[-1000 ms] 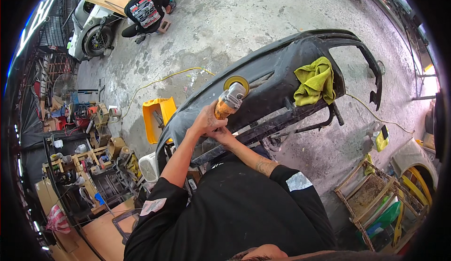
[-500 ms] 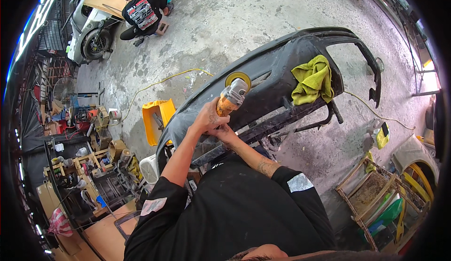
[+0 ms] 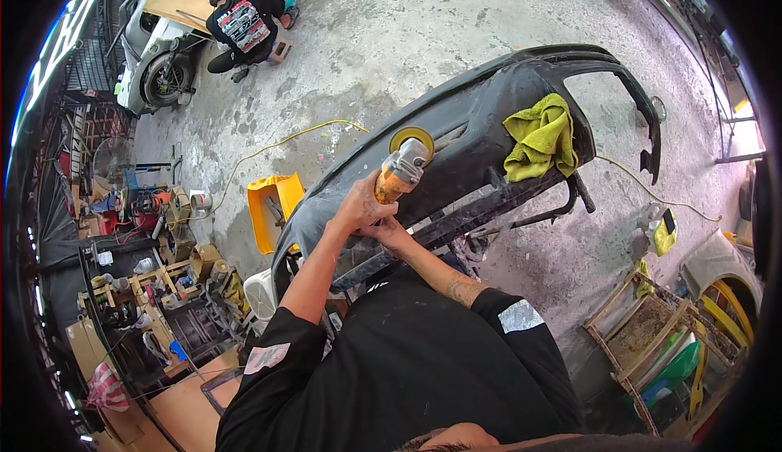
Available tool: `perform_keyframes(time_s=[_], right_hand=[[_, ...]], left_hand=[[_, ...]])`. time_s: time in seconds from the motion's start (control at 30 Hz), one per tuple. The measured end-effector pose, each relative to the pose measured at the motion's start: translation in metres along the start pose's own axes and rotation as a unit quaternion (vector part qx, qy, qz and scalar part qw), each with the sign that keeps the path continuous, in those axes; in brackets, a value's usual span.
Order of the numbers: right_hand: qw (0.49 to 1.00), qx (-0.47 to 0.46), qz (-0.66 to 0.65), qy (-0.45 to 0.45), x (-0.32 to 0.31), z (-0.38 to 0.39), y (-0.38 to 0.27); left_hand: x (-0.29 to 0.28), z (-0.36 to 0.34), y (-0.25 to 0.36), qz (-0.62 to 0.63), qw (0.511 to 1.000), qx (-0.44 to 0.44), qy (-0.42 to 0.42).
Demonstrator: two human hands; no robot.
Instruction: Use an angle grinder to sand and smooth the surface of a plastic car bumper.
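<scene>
My left hand [image 3: 365, 204] grips the orange body of an angle grinder [image 3: 396, 177] with a grey head and a yellow disc [image 3: 411, 137]. My right hand [image 3: 387, 232] is closed on the grinder's lower end, just below the left, partly hidden by it. The disc is over a dark grey car bumper [image 3: 489, 110], at a narrow opening in it; whether it touches cannot be told. The bumper lies on a black metal stand [image 3: 358, 269]. A green cloth [image 3: 538, 138] is draped on the bumper, right of the grinder.
A co-worker [image 3: 243, 27] crouches by a white car [image 3: 147, 41] upper left. A yellow plastic piece [image 3: 265, 204] and cable [image 3: 285, 138] are on the floor. Cluttered tools and timber [image 3: 163, 289] fill the left; a wooden frame [image 3: 643, 330] and loose panels [image 3: 717, 281] sit lower right.
My hands and the grinder have barely moved on the bumper. The view has shifted slightly, and the co-worker's arms are in a slightly different position.
</scene>
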State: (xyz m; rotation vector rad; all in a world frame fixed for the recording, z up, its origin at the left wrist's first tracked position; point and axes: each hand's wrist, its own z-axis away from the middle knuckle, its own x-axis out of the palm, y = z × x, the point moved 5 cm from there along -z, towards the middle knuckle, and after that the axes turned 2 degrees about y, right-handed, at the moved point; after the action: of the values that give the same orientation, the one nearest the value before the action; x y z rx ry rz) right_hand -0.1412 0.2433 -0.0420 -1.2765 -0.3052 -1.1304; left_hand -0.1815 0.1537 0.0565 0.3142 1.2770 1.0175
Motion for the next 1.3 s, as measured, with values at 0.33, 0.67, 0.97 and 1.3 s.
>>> perform_keyframes(time_s=[0.33,0.67,0.97,1.3], right_hand=[[0.999,-0.021,0.019,0.027,-0.003,0.0,-0.003],[1.0,0.012,0.028,0.008,-0.004,-0.003,0.003],[1.0,0.018,-0.006,0.015,0.0,0.005,-0.006],[1.0,0.011,0.007,0.017,-0.001,0.007,-0.015]], left_hand=[[0.002,-0.001,-0.008,0.004,1.0,0.001,0.02],[0.001,0.0,0.0,0.002,1.0,-0.009,0.005],[0.001,0.0,0.002,0.021,1.0,-0.004,0.0],[0.003,-0.004,0.002,0.02,1.0,0.008,0.02]])
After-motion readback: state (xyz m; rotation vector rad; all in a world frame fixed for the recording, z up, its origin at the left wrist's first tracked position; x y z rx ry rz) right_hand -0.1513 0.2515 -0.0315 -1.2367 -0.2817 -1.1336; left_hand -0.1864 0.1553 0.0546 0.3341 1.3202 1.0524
